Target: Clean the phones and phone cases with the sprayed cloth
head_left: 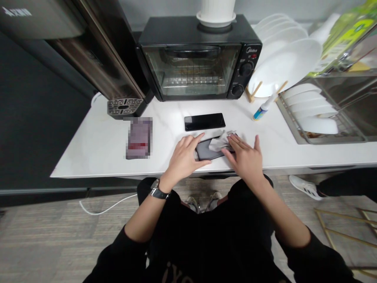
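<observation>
A dark grey phone case (204,150) lies near the counter's front edge. My left hand (184,156) braces its left end, thumb and index finger on opposite long sides. On the right part of the case is a crumpled white tissue (217,144), pressed down under the fingers of my right hand (246,159); the thumb rests at the case's near edge. My right hand covers the right end of the case. Just behind it lies a black smartphone (205,122), screen up, touched by neither hand.
A black toaster oven (194,70) stands at the back, a white pot (217,11) on top. Left are a blurred-out packet (138,138) and a dispenser's drip tray (125,107). Right are a small glue-like bottle (262,111), white plates (285,63) and a sink rack (312,135). Another person's shoe (304,187) shows.
</observation>
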Demonstrator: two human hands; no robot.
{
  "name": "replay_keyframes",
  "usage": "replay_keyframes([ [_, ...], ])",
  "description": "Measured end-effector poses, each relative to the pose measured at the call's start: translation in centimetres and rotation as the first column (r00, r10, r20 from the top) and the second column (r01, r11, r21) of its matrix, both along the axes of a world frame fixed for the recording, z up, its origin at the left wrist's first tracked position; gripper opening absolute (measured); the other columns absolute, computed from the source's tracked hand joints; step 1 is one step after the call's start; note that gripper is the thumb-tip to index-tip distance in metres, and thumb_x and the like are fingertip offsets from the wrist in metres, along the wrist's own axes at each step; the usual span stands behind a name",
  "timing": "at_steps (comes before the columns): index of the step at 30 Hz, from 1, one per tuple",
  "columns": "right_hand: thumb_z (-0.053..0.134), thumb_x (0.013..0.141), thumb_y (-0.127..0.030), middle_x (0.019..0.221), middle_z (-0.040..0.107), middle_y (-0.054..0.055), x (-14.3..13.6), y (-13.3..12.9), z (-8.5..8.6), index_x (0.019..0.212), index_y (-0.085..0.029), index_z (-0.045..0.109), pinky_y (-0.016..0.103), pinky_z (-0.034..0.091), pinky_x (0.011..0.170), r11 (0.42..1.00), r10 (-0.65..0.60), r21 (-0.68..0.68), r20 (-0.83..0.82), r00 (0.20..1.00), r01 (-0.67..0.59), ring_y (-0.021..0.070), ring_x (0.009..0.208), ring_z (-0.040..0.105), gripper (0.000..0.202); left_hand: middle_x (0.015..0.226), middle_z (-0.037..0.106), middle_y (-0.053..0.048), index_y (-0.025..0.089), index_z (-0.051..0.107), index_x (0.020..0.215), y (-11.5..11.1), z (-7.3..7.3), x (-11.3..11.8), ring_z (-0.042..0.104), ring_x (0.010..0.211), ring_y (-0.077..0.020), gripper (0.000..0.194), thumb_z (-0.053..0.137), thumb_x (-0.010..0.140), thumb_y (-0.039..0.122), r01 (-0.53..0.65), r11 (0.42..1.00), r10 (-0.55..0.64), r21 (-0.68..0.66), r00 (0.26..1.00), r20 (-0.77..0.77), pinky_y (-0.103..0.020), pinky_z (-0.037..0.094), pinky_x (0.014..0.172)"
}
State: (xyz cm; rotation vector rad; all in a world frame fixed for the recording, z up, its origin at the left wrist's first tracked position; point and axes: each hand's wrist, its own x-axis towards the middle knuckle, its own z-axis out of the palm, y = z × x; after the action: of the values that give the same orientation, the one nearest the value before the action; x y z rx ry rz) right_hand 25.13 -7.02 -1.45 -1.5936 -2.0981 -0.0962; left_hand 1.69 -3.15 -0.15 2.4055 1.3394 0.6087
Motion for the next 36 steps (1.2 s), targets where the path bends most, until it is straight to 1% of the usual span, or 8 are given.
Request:
replay_keyframes([
  [2, 0.049, 0.108, -0.052, 0.137, 0.075, 0.017, 0.1, -0.4, 0.1, 0.130, -0.015, 0.070, 0.070, 0.020, 0.129, 1.000, -0.017, 0.014, 0.018, 1.000, 0.017, 0.0348, 0.131, 0.070, 0.048, 0.131, 0.061, -0.011, 0.022, 0.039, 0.162, 0.0, 0.1, 0.2, 0.054, 0.122, -0.0323, 0.098, 0.084, 0.083, 0.056, 0.009, 1.000, -0.009, 0.005, 1.000, -0.007, -0.048, 0.045, 0.111],
  [5, 0.052, 0.104, -0.061, 0.139, 0.073, 0.018, -3.2, -1.5, 0.1, 0.130, -0.012, 0.070, 0.059, 0.030, 0.129, 0.971, 0.237, -0.032, -0.012, 0.971, -0.238, 0.0323, 0.139, 0.064, 0.057, 0.128, 0.060, -0.011, 0.020, 0.038, 0.163, 0.1, -0.1, 0.1, 0.054, 0.120, -0.0320, 0.088, 0.079, 0.090, 0.045, 0.023, 1.000, -0.022, 0.011, 0.999, -0.033, -0.047, 0.047, 0.107],
  [8, 0.051, 0.104, -0.062, 0.144, 0.071, 0.016, -5.8, -1.1, 0.1, 0.135, -0.014, 0.067, 0.059, 0.031, 0.129, 0.938, 0.331, -0.075, -0.092, 0.939, -0.338, 0.0292, 0.142, 0.061, 0.059, 0.124, 0.059, -0.011, 0.018, 0.038, 0.163, 0.2, -0.3, -0.3, 0.053, 0.116, -0.0310, 0.080, 0.073, 0.094, 0.038, 0.019, 1.000, -0.019, 0.018, 0.999, -0.032, -0.045, 0.049, 0.103],
  [13, 0.051, 0.108, -0.054, 0.143, 0.072, 0.012, -1.0, 0.9, 0.2, 0.136, -0.021, 0.067, 0.071, 0.020, 0.129, 0.991, 0.121, -0.053, -0.038, 0.992, -0.123, 0.0315, 0.139, 0.064, 0.047, 0.128, 0.060, -0.011, 0.020, 0.041, 0.161, 0.2, -0.1, -0.3, 0.054, 0.119, -0.0319, 0.094, 0.083, 0.085, 0.055, -0.012, 1.000, 0.012, 0.006, 1.000, 0.005, -0.047, 0.047, 0.109],
  [17, 0.053, 0.108, -0.047, 0.127, 0.080, 0.012, 2.5, -0.6, 0.3, 0.120, -0.020, 0.074, 0.068, 0.018, 0.131, 1.000, 0.000, 0.019, 0.002, 1.000, 0.000, 0.0307, 0.123, 0.075, 0.036, 0.127, 0.062, -0.009, 0.022, 0.040, 0.162, 0.4, 0.2, 0.3, 0.055, 0.120, -0.0323, 0.100, 0.086, 0.081, 0.057, -0.021, 1.000, 0.021, -0.009, 1.000, 0.000, -0.048, 0.046, 0.109],
  [25, 0.053, 0.107, -0.050, 0.142, 0.072, 0.012, -3.4, 0.0, 0.0, 0.137, -0.019, 0.067, 0.056, 0.033, 0.129, 0.873, 0.480, -0.070, -0.062, 0.875, -0.483, 0.0256, 0.139, 0.065, 0.045, 0.133, 0.060, -0.011, 0.021, 0.039, 0.162, 0.9, -0.5, -0.2, 0.053, 0.123, -0.0320, 0.092, 0.084, 0.085, 0.046, 0.031, 0.999, -0.030, 0.020, 0.999, -0.020, -0.045, 0.047, 0.108],
  [33, 0.050, 0.109, -0.045, 0.140, 0.073, 0.013, 4.1, 0.5, 0.4, 0.133, -0.017, 0.070, 0.063, 0.027, 0.130, 0.986, 0.163, 0.006, 0.051, 0.985, -0.164, 0.0296, 0.135, 0.068, 0.042, 0.131, 0.063, -0.008, 0.024, 0.042, 0.160, 0.7, 0.0, 0.2, 0.056, 0.123, -0.0312, 0.096, 0.088, 0.080, 0.054, -0.024, 1.000, 0.024, 0.016, 0.999, 0.025, -0.046, 0.044, 0.111],
  [36, 0.054, 0.106, -0.052, 0.143, 0.070, 0.017, 3.4, -0.8, 0.0, 0.132, -0.012, 0.070, 0.059, 0.033, 0.129, 0.980, 0.197, 0.010, 0.043, 0.980, -0.197, 0.0310, 0.138, 0.065, 0.050, 0.129, 0.063, -0.008, 0.025, 0.038, 0.162, 0.6, 0.2, 0.3, 0.055, 0.124, -0.0320, 0.100, 0.087, 0.080, 0.056, -0.012, 1.000, 0.012, 0.004, 1.000, 0.010, -0.047, 0.044, 0.111],
])
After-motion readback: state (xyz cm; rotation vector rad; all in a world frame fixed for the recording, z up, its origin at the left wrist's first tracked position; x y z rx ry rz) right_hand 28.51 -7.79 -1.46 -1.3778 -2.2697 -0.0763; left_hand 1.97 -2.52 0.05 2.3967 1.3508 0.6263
